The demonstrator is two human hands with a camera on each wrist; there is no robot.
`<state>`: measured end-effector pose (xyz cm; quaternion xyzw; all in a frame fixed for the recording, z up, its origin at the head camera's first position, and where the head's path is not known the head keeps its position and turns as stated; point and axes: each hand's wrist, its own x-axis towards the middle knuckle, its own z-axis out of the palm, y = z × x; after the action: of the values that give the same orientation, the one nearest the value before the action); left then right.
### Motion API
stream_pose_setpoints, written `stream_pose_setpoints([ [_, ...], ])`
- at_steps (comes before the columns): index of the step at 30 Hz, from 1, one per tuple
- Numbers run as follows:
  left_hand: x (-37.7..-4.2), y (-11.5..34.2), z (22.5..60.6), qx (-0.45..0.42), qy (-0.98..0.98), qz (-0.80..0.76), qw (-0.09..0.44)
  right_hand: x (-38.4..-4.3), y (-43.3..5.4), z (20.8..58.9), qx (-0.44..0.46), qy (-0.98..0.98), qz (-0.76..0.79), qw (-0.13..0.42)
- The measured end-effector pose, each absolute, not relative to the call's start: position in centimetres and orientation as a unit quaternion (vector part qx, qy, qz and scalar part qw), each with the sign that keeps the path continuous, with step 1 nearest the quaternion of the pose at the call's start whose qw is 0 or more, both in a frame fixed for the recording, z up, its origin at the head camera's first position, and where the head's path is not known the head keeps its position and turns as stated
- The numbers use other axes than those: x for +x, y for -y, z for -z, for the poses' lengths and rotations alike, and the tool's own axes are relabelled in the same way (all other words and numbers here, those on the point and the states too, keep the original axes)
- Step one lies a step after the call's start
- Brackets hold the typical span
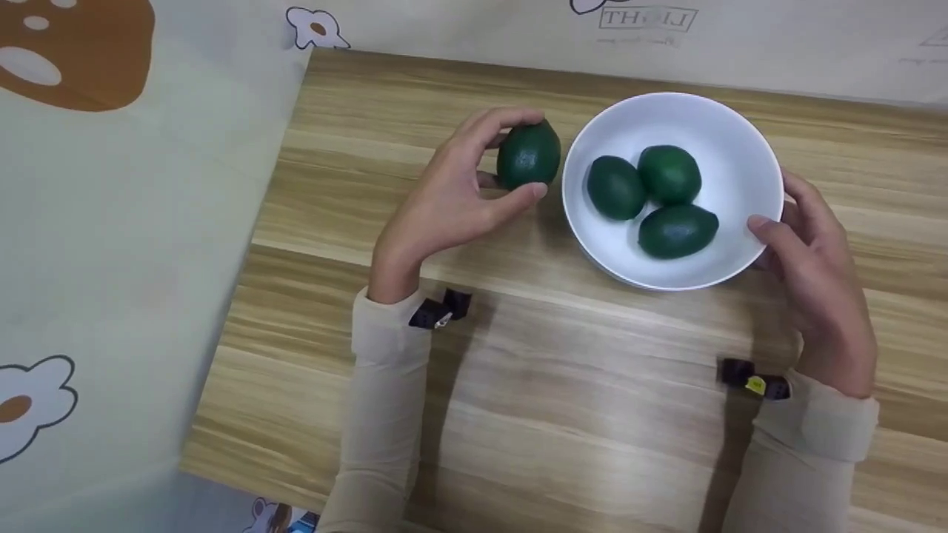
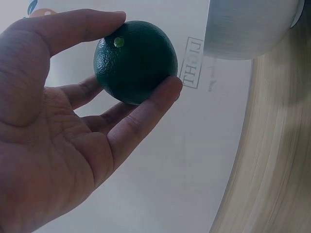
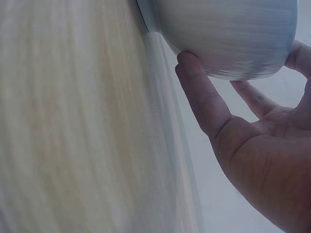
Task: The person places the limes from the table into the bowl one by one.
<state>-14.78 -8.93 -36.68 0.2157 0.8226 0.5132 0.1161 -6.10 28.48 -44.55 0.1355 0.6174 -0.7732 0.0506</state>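
My left hand (image 1: 459, 178) grips a dark green lime (image 1: 529, 155) between thumb and fingers, just left of the bowl's rim. In the left wrist view a small pale stem spot shows on this lime (image 2: 138, 63). Three more limes, one of them the lower lime (image 1: 678, 232), lie close together inside a white bowl (image 1: 740, 163). My right hand (image 1: 822, 266) holds the bowl at its right side, thumb over the rim and fingers against the outer wall. Seen from the right wrist, the fingers touch the bowl's curved outside (image 3: 228, 39).
The bowl is over a wood-grain table (image 1: 592, 370), near its far edge. A pale cloth (image 1: 148, 259) with flower and brown patterns covers the surface beyond the table's left and far edges. Small black devices (image 1: 441, 309) are worn at both wrists.
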Motion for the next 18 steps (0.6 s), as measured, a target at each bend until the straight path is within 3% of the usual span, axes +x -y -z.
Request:
stream_pose_setpoints([
  [18,-14.61,8.30,36.59,0.237,-0.834,-0.486,0.115,-5.79,-28.59,44.58,0.145,-0.623,0.767,0.047],
])
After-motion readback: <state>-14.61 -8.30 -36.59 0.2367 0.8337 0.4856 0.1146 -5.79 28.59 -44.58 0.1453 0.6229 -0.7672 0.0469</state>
